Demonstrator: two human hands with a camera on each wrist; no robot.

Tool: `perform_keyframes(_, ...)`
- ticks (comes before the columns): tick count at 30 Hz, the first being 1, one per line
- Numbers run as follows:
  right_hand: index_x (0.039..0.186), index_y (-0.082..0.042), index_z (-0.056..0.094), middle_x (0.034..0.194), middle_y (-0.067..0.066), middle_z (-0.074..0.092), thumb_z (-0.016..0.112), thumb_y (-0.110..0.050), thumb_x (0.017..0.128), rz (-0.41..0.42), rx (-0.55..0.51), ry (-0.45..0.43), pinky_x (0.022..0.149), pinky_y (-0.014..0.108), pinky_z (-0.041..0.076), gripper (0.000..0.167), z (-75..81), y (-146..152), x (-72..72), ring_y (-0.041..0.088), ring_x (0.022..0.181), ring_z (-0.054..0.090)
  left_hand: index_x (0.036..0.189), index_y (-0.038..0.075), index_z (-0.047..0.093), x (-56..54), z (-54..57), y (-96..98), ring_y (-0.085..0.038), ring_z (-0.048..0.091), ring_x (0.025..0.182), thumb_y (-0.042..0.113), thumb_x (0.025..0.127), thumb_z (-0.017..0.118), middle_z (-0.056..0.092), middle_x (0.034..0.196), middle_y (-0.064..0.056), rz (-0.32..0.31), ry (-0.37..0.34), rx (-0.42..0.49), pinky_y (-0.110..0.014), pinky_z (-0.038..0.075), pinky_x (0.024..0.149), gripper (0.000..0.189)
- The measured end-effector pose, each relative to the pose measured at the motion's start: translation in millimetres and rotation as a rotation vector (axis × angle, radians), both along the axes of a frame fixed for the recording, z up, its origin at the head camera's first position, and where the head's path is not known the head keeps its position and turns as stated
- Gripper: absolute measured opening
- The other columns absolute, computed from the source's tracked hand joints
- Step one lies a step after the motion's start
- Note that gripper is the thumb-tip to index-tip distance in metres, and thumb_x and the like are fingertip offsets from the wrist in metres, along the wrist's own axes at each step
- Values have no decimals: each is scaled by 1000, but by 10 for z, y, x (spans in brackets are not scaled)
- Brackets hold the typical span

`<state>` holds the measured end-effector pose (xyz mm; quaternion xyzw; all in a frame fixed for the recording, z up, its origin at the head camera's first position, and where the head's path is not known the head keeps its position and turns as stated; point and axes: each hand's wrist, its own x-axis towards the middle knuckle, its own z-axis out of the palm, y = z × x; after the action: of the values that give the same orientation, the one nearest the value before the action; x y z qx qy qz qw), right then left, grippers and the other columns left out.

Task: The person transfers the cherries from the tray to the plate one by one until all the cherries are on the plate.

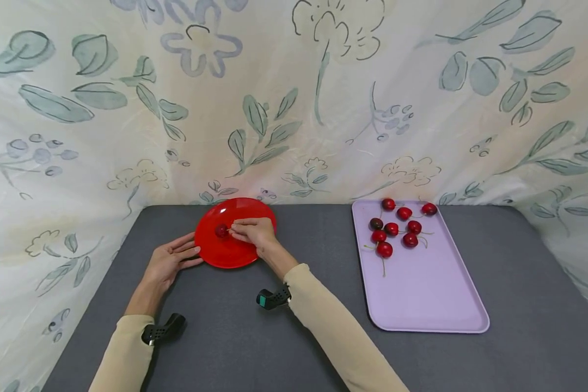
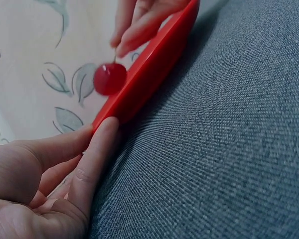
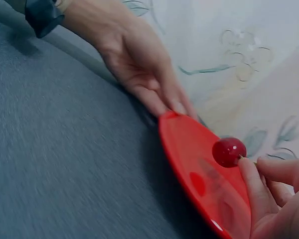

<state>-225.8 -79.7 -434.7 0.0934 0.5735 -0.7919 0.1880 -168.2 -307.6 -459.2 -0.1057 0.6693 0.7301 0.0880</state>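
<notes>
While the left hand (image 1: 169, 259) sets extended fingers against the left edge of the red plate (image 1: 227, 256), the right hand (image 1: 255, 234) reaches in over its right edge and pinches 1 cherry (image 1: 221, 231) by the stem (image 2: 114, 56) between thumb and fingers. That cherry is over the plate, a little left of its middle, and both wrist views show it just off the plate's surface. The left hand's fingers touch the rim without curling round it.

To the right of the plate, and well apart from it, lies the lilac tray (image 1: 421, 294), with a broad strip of grey cloth (image 1: 318, 239) between their edges. The 9 cherries (image 1: 391, 229) on the tray sit toward its far edge, some at the rim; bare tray floor spans the near part. Behind the plate, the floral cloth (image 1: 353, 130) rises close to its far edge, so room is tight there; toward the person, grey cloth spreads widely.
</notes>
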Motion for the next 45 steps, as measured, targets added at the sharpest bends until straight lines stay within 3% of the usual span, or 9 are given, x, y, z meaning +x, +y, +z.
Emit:
perform_keyframes(9, 104, 6, 74, 99, 16, 72, 72, -2, 87, -106, -3, -38, 77, 32, 60, 19, -64, -190, 9, 28, 90, 72, 150, -4, 31, -17, -49, 11, -9, 70, 93, 8, 95, 65, 65, 107, 8, -14, 26, -11, -32, 58, 82, 66)
perform_keyframes(13, 104, 8, 73, 101, 16, 72, 72, -2, 87, -113, -9, -55, 78, 33, 60, 19, -55, -223, -3, 28, 91, 72, 150, -4, 32, -8, -41, -15, -10, 70, 92, 8, 94, 65, 66, 107, 8, -10, 26, -13, -32, 58, 81, 66)
perform_keyframes(23, 106, 7, 73, 100, 15, 72, 71, -2, 88, -114, 144, -58, 79, 32, 60, 20, -37, -249, 19, 25, 91, 72, 151, -2, 32, -6, -25, -1, -9, 70, 93, 8, 94, 65, 64, 110, 5, -5, 15, -40, -32, 58, 82, 66)
perform_keyframes(29, 111, 6, 71, 103, 15, 72, 70, -4, 89, -73, 227, -54, 81, 32, 59, 24, 20, -206, 35, 25, 95, 71, 151, -2, 32, 16, -14, -2, -9, 70, 92, 8, 95, 65, 65, 106, 7, 0, 5, -39, -31, 58, 81, 66)
perform_keyframes(37, 110, 8, 71, 101, 16, 72, 69, -4, 90, -25, 251, 38, 79, 31, 60, 23, 148, -48, 50, 24, 92, 72, 151, -2, 31, 41, -17, 1, -9, 70, 92, 6, 95, 64, 65, 105, 8, 2, 2, -26, -31, 58, 81, 65)
perform_keyframes(45, 110, 9, 70, 99, 20, 72, 69, -4, 91, 85, 174, 196, 83, 37, 59, 23, 459, 204, 118, 30, 92, 72, 151, -1, 31, 42, -21, 11, -8, 70, 92, 8, 95, 65, 64, 107, 7, 8, 10, -37, -31, 58, 82, 66)
